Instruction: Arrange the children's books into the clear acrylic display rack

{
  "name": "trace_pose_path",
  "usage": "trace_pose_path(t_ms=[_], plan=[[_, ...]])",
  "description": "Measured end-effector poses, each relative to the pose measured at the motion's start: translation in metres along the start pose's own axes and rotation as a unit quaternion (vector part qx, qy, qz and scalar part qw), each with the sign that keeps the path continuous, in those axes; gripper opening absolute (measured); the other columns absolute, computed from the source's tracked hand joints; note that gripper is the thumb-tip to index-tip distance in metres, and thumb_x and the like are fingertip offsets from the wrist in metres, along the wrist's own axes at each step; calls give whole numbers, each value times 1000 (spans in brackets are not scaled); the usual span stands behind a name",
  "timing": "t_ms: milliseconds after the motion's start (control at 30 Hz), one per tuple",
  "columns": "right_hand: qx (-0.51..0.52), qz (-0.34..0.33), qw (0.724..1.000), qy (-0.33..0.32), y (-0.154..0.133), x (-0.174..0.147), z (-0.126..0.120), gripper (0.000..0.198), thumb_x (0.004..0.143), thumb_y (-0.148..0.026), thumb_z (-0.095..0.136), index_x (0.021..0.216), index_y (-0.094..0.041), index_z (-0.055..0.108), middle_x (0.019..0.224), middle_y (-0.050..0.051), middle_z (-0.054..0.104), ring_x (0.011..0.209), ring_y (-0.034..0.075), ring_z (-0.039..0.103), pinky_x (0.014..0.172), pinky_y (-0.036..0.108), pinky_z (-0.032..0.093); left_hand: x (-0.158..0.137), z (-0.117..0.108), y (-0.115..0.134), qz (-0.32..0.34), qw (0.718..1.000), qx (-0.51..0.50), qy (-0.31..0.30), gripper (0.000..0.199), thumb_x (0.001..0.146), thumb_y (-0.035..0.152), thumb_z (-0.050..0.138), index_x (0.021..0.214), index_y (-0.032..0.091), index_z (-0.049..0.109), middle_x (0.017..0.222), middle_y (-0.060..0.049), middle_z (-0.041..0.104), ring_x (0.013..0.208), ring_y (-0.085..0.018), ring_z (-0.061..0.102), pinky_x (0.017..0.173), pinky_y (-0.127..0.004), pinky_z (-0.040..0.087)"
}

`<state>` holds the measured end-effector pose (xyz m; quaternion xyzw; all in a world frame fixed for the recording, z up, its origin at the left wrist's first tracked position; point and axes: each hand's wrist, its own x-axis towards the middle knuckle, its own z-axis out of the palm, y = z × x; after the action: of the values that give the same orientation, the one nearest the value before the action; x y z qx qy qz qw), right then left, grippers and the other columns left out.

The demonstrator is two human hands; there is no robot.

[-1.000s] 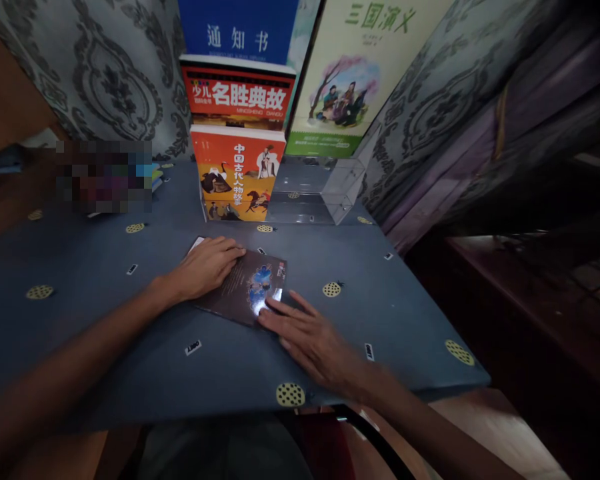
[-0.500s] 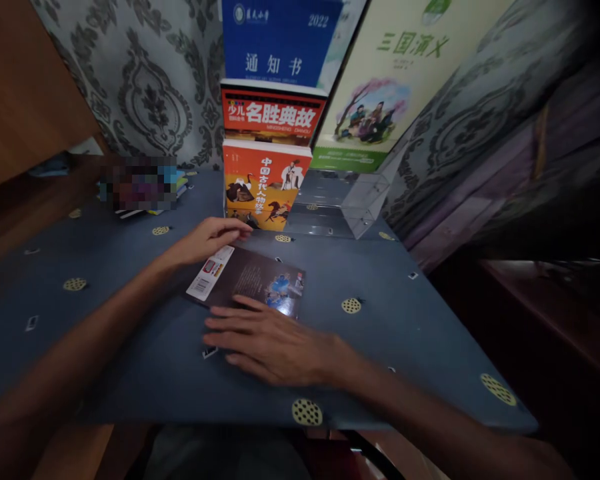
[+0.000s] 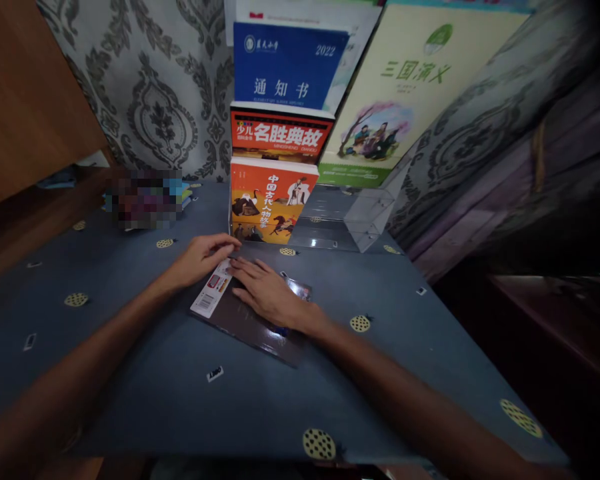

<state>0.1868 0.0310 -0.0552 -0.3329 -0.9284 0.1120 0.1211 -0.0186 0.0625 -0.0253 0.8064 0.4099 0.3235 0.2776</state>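
A dark book (image 3: 243,324) lies on the table with its back cover up, a white barcode strip along its left side. My right hand (image 3: 273,292) rests over the book's upper middle with its fingers stretched out, covering part of the cover. At the far left corner of the book is my left hand (image 3: 207,259), its fingers loosely extended. Whether the left hand touches the book I cannot tell. Neither hand grips anything.
Behind the hands a clear acrylic stand (image 3: 367,217) holds an orange book (image 3: 270,203), a red book (image 3: 283,135), a blue booklet (image 3: 290,67) and a green-cream book (image 3: 390,87). A blurred-out stack (image 3: 145,200) sits at the back left of the blue patterned tablecloth (image 3: 145,390).
My right hand has moved from the book's near edge up onto its cover. My left hand stays near the far left corner. The camera view has tilted slightly upward.
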Motion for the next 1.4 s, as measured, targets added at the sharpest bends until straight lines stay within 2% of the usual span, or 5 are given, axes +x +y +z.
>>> trace_pose_path(t_ms=[467, 733, 967, 1233, 1400], plan=[[115, 41, 983, 139, 54, -94, 5, 43, 103, -41, 46, 141, -28, 59, 150, 10, 57, 137, 29, 55, 115, 57, 45, -71, 42, 57, 183, 910, 343, -142, 65, 83, 52, 75, 136, 17, 57, 140, -22, 62, 133, -43, 55, 107, -61, 49], [278, 135, 944, 120, 36, -82, -24, 60, 99, -66, 39, 121, -22, 73, 129, 13, 72, 125, 32, 64, 110, 57, 47, -77, 33, 52, 225, 911, 339, -68, 24, 103, 26, 46, 119, 22, 65, 110, -13, 76, 103, -29, 73, 89, -39, 58], [484, 120, 847, 183, 34, -92, -28, 89, 80, -91, 43, 127, -19, 68, 121, 16, 74, 110, 33, 72, 94, 50, 58, -46, 5, 56, 229, 913, 287, 177, 34, 108, 31, 31, 98, 20, 62, 74, -1, 70, 63, -13, 67, 61, -23, 50], [294, 102, 904, 293, -6, -86, -57, 44, 93, -64, 57, 93, -22, 71, 92, 5, 76, 91, 23, 71, 90, 40, 58, -36, 18, 84, 46, 959, 86, 265, 27, 102, 37, 37, 94, 25, 60, 61, 5, 57, 50, -14, 55, 49, -25, 46], [172, 114, 938, 280, -2, -98, -60, 36, 102, -51, 49, 90, -23, 68, 85, 4, 72, 81, 21, 69, 79, 33, 57, -50, 46, 48, 20, 976, 45, 210, 23, 93, 41, 57, 108, 25, 51, 85, -1, 68, 70, -20, 69, 60, -32, 60]])
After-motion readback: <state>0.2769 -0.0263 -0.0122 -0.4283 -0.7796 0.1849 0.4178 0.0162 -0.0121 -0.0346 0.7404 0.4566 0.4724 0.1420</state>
